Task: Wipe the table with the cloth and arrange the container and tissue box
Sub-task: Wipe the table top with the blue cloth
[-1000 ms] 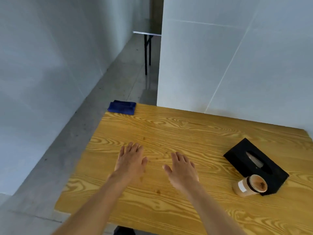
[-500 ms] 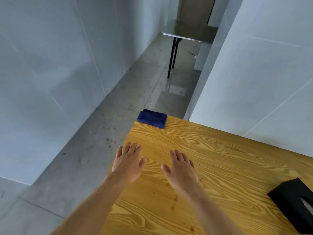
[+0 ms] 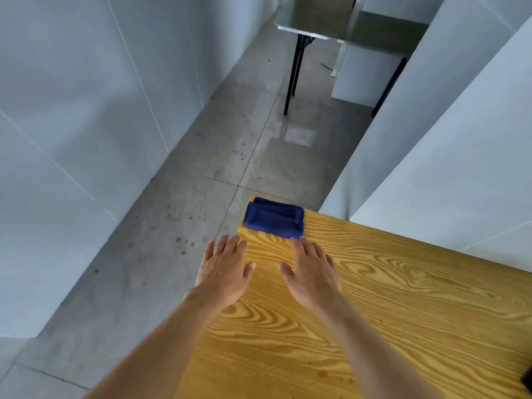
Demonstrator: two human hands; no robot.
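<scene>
A folded blue cloth is seen at the table's far corner, mid-frame. The left hand and right hand are held flat, fingers spread, nothing gripped, just below it. A dark object is cut off at the lower right edge.

Tissue box perhaps that dark sliver cut by the right edge; forearms leave frame below
</scene>
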